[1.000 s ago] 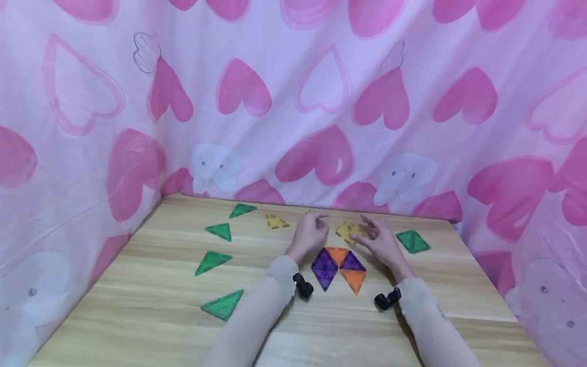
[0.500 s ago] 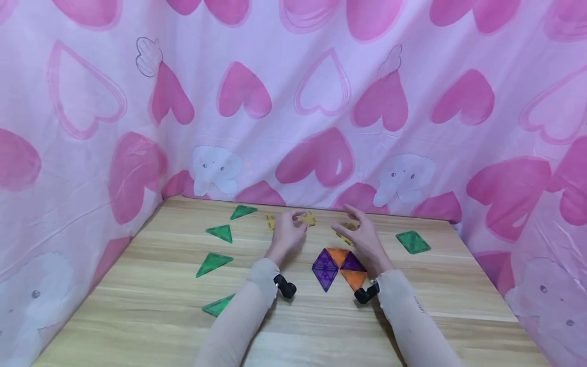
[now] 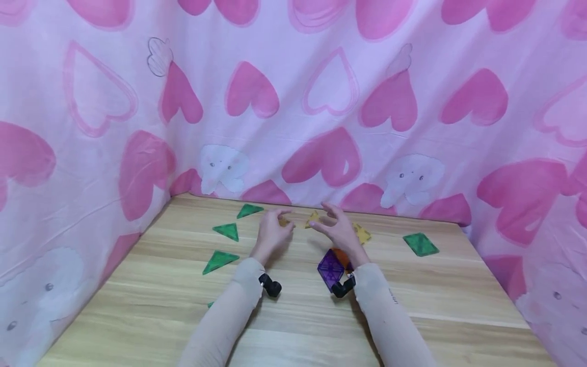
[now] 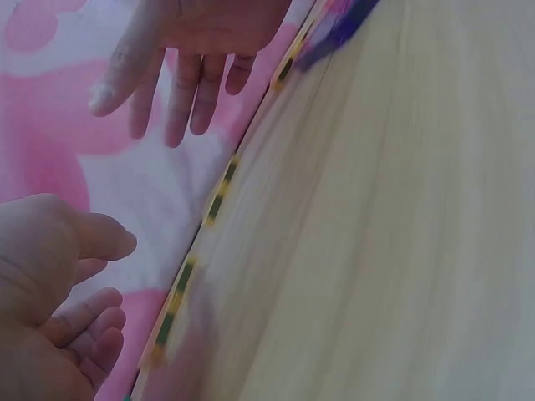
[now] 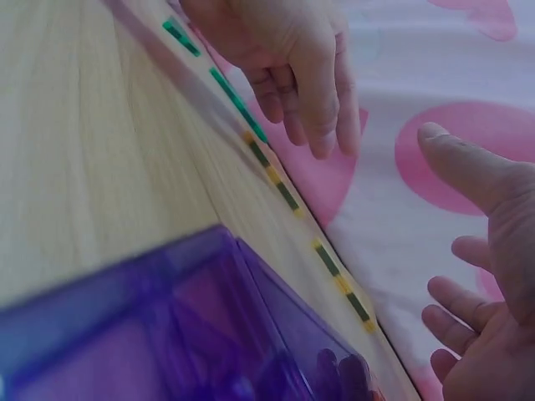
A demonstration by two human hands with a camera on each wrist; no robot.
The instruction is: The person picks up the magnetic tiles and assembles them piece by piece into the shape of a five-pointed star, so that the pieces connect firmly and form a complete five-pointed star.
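Observation:
Flat magnetic tiles lie on the wooden table. My left hand (image 3: 272, 232), fingers loosely bent and holding nothing, hovers by a yellow triangle tile (image 3: 284, 222) that it partly covers. To the right of that tile lies another yellow triangle tile (image 3: 314, 219). Beside it my right hand (image 3: 340, 232) is held with thumb and fingers apart, nothing between them. Its wrist passes over a cluster of purple tiles (image 3: 330, 270) and orange tiles (image 3: 340, 256), hiding much of it. Past the right hand, more yellow tiles (image 3: 362, 233) are partly covered. Both wrist views show the hands raised above the tabletop.
Green triangle tiles (image 3: 220, 260) stand in a column on the left; the nearest is mostly behind the left forearm. A green four-sided tile shape (image 3: 420, 244) lies at the right. A pink heart-patterned curtain (image 3: 321, 102) closes off the table's back and sides.
Both hands have moved left, the left one to the leftmost yellow triangle, the right one from the yellow pair to beside the middle triangle. The head view has turned slightly left.

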